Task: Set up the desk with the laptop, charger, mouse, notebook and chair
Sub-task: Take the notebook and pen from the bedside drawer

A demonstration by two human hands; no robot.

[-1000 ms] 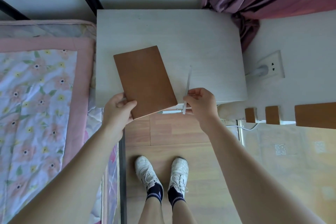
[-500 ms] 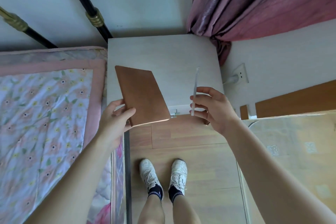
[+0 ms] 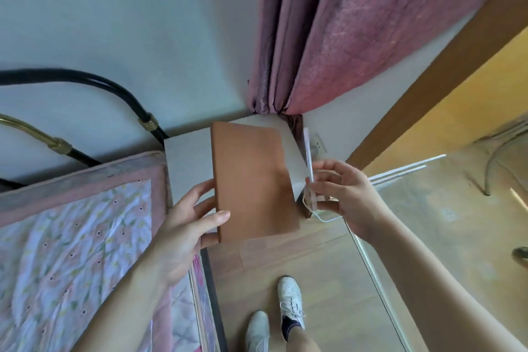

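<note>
A person stood at a small white table (image 3: 188, 163) in a bedroom corner, holding a brown notebook (image 3: 251, 177) above it. The left hand (image 3: 185, 223) gripped the notebook at its near left corner, thumb on the cover and fingers curled beneath, so that the book rose away from the hand and hid much of the tabletop. The right hand (image 3: 340, 194), just beside the notebook's right edge but apart from it, pinched a thin white pen (image 3: 309, 163) between thumb and fingertips, the pen pointing up and away. A white cable (image 3: 323, 218) looped below that hand, near a wall socket (image 3: 318, 146) beside the table. A bed (image 3: 71, 237) with a floral quilt lay to the left, touching the table's side, and a pink curtain (image 3: 357, 37) hung behind it. The person's white shoes (image 3: 290, 303) rested on the wooden floor below.
</note>
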